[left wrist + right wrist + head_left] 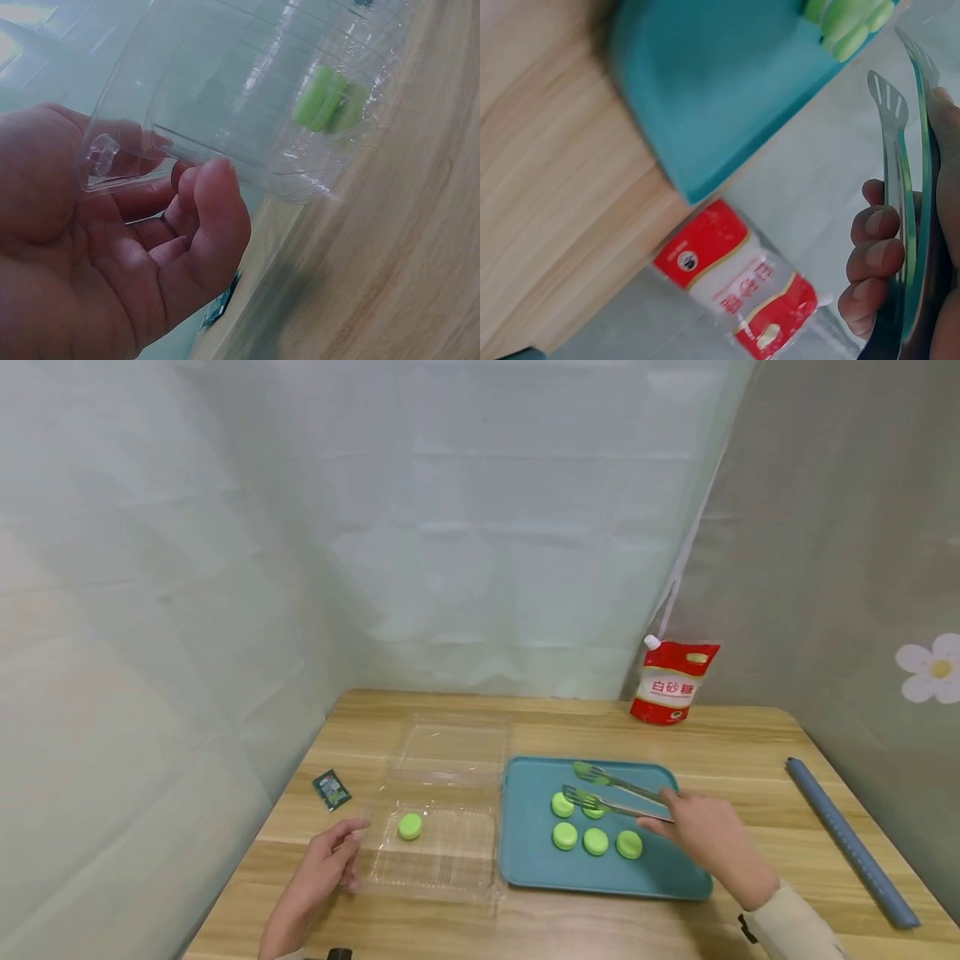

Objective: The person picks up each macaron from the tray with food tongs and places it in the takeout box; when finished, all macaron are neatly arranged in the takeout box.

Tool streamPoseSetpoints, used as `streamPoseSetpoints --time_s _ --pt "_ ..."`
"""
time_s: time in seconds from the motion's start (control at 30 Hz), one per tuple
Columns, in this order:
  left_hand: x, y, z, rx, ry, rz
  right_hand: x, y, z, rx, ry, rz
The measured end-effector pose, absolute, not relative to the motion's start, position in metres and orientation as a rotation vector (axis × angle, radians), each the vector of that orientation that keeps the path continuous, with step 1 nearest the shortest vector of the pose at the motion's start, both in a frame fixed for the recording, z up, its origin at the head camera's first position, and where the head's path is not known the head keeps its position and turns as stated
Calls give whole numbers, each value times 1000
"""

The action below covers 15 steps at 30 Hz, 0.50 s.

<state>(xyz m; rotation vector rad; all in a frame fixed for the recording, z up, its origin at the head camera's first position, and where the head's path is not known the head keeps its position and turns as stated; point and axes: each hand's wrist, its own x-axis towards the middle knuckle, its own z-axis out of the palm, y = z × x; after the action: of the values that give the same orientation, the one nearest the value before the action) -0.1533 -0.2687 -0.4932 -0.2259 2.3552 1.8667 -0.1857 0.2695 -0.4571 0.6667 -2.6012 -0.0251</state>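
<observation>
Clock directions: head view, 12 at the far edge of the counter point(570, 922).

Item: tongs point(613, 806), green-tipped, one pair. Held in the right hand point(712, 835), at the tray's 3 o'clock; arms parted, tips over the tray's 11 o'clock part. Contact with a piece: cannot tell.

Item: green discs point(565, 836), five visible in the blue tray point(528, 860), loosely in two rows; those at 11 and 12 o'clock partly covered by the tongs.

Item: clear box point(457, 852), hinged, lid laid back toward 12 o'clock; stands at the tray's 9 o'clock. Contents: one disc point(410, 827), toward 10 o'clock in the base.

Item: left hand point(318, 867), pinching the box's 9 o'clock rim between thumb and fingers.

Handling notes, by judgement: lower one tip on either side of a single disc, level, clear of its neighbours. Squeeze only until it lifts; smooth rounded sides may slip or spin. Brace the box lightly, since thin plastic may flex or slide.
</observation>
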Motion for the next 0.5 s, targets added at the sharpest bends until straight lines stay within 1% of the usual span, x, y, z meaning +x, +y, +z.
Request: streamPoseSetpoints --time_s 0.2,0.5 --pt "-152 -269 -491 -212 2350 1876 -182 287 -458 634 -2622 -62" --pt "-152 -269 -490 -201 2358 1871 -178 295 -457 628 -2671 -105"
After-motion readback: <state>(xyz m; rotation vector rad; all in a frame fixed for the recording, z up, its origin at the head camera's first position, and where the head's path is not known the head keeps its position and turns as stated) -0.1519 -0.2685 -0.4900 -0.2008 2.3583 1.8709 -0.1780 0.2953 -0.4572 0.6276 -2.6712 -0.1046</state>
